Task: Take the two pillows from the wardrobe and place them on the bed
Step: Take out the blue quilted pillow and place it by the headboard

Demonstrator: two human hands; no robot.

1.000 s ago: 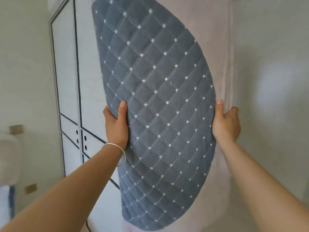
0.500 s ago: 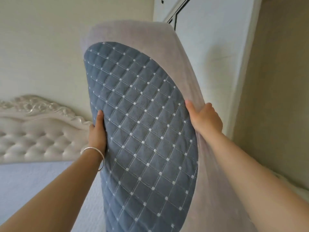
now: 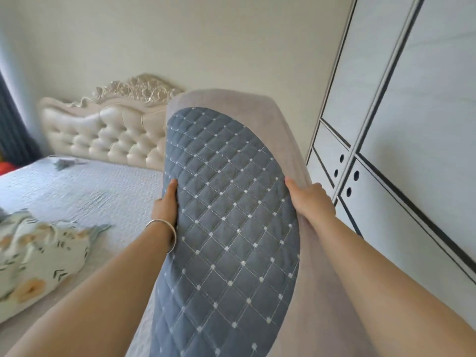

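Observation:
A long pillow (image 3: 229,228) with a blue quilted face and grey plush sides stands on end in front of me, held in the air. My left hand (image 3: 166,204), with a silver bangle on its wrist, grips its left edge. My right hand (image 3: 309,199) grips the right edge over the grey side. The bed (image 3: 77,186) with a pale blue quilted cover lies to the left, beyond the pillow. The white wardrobe (image 3: 401,124) with black trim stands on the right, its doors closed in view. A second pillow is not visible.
A cream tufted headboard (image 3: 108,135) with a carved top stands against the wall. A crumpled floral blanket (image 3: 38,256) lies on the bed's near left part. A small grey cloth (image 3: 64,163) rests near the headboard. A dark curtain (image 3: 10,124) hangs at far left.
The view has swung left from the wardrobe toward the bed. The pillow, still held in both hands, has come lower and now hangs beside the bed.

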